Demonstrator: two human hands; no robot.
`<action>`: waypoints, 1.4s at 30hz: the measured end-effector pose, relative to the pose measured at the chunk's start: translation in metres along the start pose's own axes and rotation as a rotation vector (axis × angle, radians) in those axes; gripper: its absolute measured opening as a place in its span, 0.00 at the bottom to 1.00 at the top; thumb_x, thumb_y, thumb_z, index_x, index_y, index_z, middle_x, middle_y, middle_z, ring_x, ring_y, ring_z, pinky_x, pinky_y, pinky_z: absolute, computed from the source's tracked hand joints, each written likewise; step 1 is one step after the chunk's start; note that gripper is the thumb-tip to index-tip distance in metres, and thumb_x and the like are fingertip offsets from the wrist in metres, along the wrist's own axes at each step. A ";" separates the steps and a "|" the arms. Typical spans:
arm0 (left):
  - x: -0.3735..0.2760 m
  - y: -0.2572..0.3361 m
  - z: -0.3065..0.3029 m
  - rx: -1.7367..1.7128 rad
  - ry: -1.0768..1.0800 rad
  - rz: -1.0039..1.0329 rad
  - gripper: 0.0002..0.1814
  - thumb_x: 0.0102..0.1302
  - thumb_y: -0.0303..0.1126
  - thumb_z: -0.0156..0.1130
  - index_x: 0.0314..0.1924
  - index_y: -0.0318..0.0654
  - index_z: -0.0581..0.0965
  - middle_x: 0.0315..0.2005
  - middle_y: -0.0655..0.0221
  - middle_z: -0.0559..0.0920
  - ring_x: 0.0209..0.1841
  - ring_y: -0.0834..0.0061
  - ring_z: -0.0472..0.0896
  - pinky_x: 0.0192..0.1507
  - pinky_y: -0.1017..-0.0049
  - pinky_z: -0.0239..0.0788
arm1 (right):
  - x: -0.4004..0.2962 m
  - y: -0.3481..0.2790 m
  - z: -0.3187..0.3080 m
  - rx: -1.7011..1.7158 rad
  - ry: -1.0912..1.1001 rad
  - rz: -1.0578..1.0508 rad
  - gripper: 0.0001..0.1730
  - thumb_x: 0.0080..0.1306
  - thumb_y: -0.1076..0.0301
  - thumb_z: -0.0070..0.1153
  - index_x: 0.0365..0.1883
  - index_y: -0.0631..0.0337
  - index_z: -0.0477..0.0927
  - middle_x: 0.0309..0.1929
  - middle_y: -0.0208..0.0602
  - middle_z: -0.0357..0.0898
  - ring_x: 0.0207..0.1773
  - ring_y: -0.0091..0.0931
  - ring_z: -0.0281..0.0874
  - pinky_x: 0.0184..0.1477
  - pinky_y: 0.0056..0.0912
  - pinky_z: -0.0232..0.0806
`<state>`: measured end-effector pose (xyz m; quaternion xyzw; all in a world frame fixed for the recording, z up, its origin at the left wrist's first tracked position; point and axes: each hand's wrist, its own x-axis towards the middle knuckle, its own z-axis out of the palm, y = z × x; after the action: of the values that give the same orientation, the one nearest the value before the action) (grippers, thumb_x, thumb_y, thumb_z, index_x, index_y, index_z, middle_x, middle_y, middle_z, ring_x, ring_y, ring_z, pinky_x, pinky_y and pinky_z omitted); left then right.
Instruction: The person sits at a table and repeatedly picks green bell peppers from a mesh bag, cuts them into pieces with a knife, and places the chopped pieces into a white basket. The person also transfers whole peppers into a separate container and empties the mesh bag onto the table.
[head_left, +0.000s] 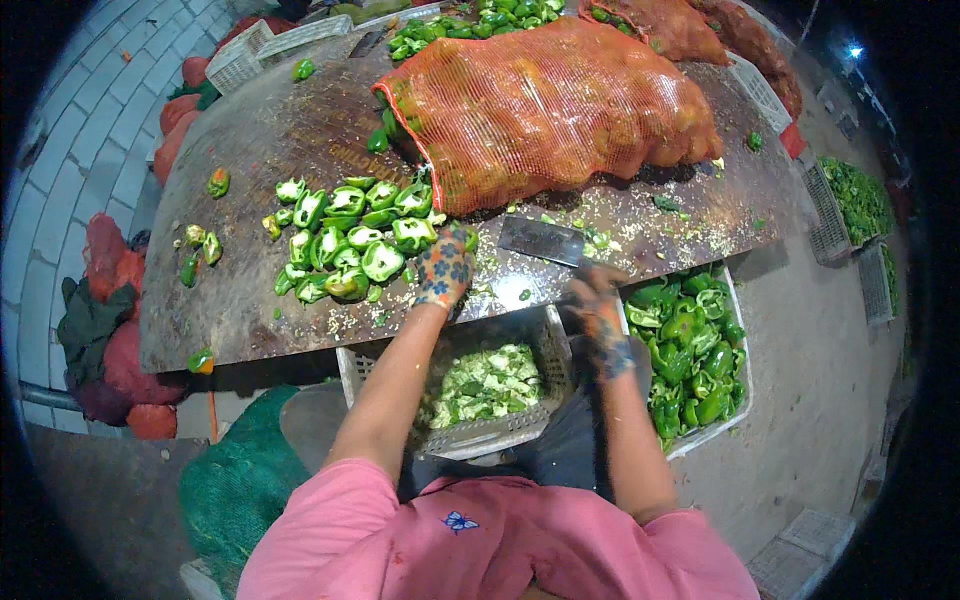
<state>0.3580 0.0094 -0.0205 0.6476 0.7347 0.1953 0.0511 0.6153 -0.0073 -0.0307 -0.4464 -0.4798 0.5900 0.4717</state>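
Observation:
My left hand (445, 268), in a flower-patterned glove, is at the table's near side with its fingers around a green bell pepper (471, 239), mostly hidden by the glove. Beside it on the left lies a group of halved green bell peppers (346, 238), many with the pale insides facing up. A cleaver (541, 239) lies flat on the table, its broad blade pointing left. My gloved right hand (602, 319) is blurred at the cleaver's handle end; whether its fingers grip the handle is unclear.
A mesh sack of peppers (555, 112) lies across the wooden table (247, 300). Under the near edge, one crate (559, 352) holds pale scraps; another crate (739, 300), at right, holds cut green peppers. A green net sack (240, 480) is at lower left.

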 end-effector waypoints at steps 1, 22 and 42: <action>-0.009 -0.008 0.008 -0.048 0.100 0.078 0.13 0.53 0.36 0.57 0.38 0.40 0.75 0.28 0.55 0.76 0.34 0.57 0.76 0.35 0.62 0.69 | 0.005 0.023 0.021 0.295 -0.105 0.120 0.32 0.58 0.55 0.54 0.60 0.52 0.60 0.50 0.29 0.68 0.49 0.24 0.69 0.41 0.34 0.67; -0.073 0.059 -0.058 -0.482 -0.110 0.124 0.18 0.52 0.38 0.59 0.43 0.38 0.74 0.30 0.55 0.78 0.34 0.55 0.76 0.36 0.63 0.67 | -0.032 -0.008 0.075 0.433 -0.043 0.412 0.20 0.60 0.57 0.52 0.49 0.54 0.73 0.52 0.27 0.67 0.52 0.29 0.65 0.55 0.29 0.58; -0.102 0.075 -0.042 -1.512 -0.128 -0.629 0.09 0.57 0.37 0.56 0.30 0.40 0.74 0.20 0.73 0.73 0.22 0.84 0.70 0.21 0.77 0.61 | -0.054 0.013 0.052 0.345 0.066 -0.127 0.12 0.62 0.66 0.44 0.43 0.58 0.73 0.37 0.32 0.73 0.39 0.26 0.72 0.42 0.25 0.66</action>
<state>0.4299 -0.0921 0.0260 0.2122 0.5475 0.5768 0.5679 0.5709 -0.0695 -0.0323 -0.3469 -0.3828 0.6176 0.5929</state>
